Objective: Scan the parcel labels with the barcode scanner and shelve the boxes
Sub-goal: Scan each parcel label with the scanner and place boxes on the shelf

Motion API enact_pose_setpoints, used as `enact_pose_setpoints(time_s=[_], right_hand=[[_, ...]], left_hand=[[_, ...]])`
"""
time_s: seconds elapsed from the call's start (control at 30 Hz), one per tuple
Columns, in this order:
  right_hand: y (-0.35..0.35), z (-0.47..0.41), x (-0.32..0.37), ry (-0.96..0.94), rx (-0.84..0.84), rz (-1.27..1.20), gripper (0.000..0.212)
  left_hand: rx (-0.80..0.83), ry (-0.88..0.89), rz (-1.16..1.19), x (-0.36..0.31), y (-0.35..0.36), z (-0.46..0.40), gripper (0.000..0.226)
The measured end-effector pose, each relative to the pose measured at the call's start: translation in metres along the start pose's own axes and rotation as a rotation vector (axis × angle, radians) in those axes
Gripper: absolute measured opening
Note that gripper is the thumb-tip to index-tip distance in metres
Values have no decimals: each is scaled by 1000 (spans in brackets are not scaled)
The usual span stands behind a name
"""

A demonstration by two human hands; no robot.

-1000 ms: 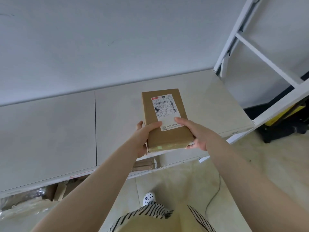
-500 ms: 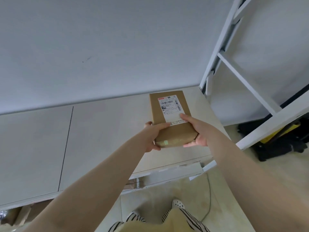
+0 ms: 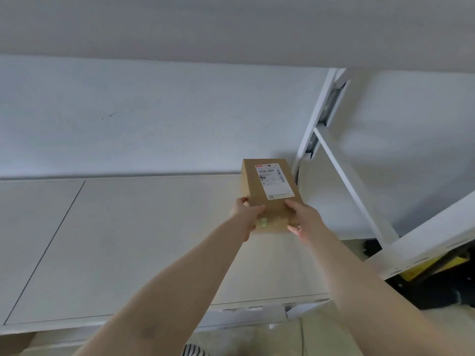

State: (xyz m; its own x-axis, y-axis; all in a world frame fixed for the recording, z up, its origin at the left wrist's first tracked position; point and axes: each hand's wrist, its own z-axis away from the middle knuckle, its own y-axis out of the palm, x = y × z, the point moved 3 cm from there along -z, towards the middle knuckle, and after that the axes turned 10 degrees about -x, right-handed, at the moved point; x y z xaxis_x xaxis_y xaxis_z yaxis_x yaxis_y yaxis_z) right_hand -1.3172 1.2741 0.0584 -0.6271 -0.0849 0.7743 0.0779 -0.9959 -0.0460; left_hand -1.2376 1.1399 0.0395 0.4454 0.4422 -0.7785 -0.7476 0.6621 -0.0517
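Note:
A small brown cardboard box [image 3: 259,191] with a white barcode label [image 3: 272,179] on top is at the far right end of the pale shelf board [image 3: 154,240], near the back wall. My left hand [image 3: 244,214] grips its near left corner, thumb on top. My right hand [image 3: 304,218] grips its near right corner, thumb on top and fingers below. Whether the box rests on the board or hovers just above it I cannot tell. No barcode scanner is in view.
A white metal upright [image 3: 316,119] and diagonal brace [image 3: 354,186] of the rack stand just right of the box. Another shelf's underside [image 3: 231,27] spans overhead. Dark and yellow items [image 3: 437,273] lie on the floor at lower right. A seam [image 3: 43,253] splits the board on the left.
Both hands have carried the box forward and to the right, deeper onto the shelf toward the back wall and the rack upright. The view has tilted upward.

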Motion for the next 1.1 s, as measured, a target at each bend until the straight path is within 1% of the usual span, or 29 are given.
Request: enact_pose_setpoints(time_s=[0.07,0.13,0.3,0.4,0.47,0.67,0.8,0.93,1.0,1.1], right_hand=[[-2,-9,2,-29,-31,-24,24],[0,-17,3,-36,-31,-29,29],[7,-31,3,97,17,-87,42],[10,-40,6,89,-4,-98,30],[11,-44,10,68,-15,-87,26],[9,-57,21,8,-26,-60,27],[5,-64,24,-9,-26,-49,28],[4,-65,23,-25,-36,-38,40],[4,-64,23,-26,-30,-32,41],[6,-64,21,-3,-30,-54,48]], left_hand=[[-41,17,17,-3,8,-4,67],[-60,34,33,-6,14,-8,65],[-103,88,28,-15,24,-18,57],[-114,101,35,-20,28,-25,54],[-117,105,41,-22,31,-28,53],[-136,95,90,-23,41,-37,55],[-172,112,107,-20,49,-38,49],[-165,110,107,-18,51,-41,53],[-165,106,97,-18,51,-41,55],[-168,82,58,-20,50,-41,64]])
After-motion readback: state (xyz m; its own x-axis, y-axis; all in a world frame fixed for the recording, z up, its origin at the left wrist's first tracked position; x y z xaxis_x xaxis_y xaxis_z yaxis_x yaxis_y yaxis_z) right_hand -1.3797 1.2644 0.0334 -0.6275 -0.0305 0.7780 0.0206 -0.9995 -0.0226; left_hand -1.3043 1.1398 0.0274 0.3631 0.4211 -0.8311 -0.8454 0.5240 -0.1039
